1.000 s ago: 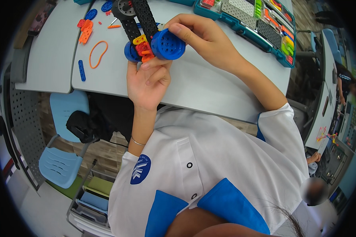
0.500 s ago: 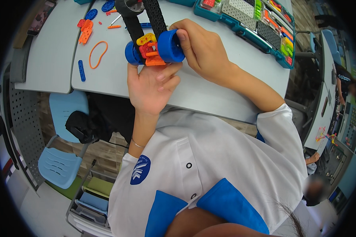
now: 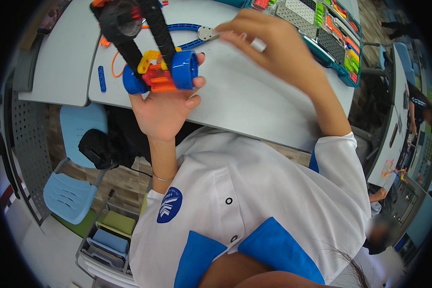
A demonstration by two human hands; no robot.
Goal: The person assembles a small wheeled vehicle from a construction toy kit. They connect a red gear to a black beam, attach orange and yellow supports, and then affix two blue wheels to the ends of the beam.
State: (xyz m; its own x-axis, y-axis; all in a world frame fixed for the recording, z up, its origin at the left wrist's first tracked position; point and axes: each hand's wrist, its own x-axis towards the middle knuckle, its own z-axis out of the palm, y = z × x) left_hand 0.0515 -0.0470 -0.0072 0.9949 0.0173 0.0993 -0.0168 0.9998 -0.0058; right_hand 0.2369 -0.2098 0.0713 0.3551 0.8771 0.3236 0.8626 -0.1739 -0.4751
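Observation:
My left hand (image 3: 164,113), palm up, is closed around the lower end of a toy vehicle model. This model (image 3: 153,79) has blue wheels, black tread-like strips, and red, orange and yellow connectors, and is tilted away from me above the table. My right hand (image 3: 273,41) is off the model, to its right, smeared by motion. Its fingertips are close to the metal head of blue-handled pliers (image 3: 207,33) lying on the table. I cannot make out whether it touches the pliers or holds anything small.
A blue perforated beam (image 3: 102,79) and an orange rubber band (image 3: 114,65) lie on the white table (image 3: 235,101), left of the model. At the back right stands a teal case (image 3: 337,72) of sorted building parts. Light blue chairs (image 3: 69,199) are at the left.
My left hand has moved left with the model. My right hand has let go of the blue wheel and shifted right. The pliers now show more fully behind the model.

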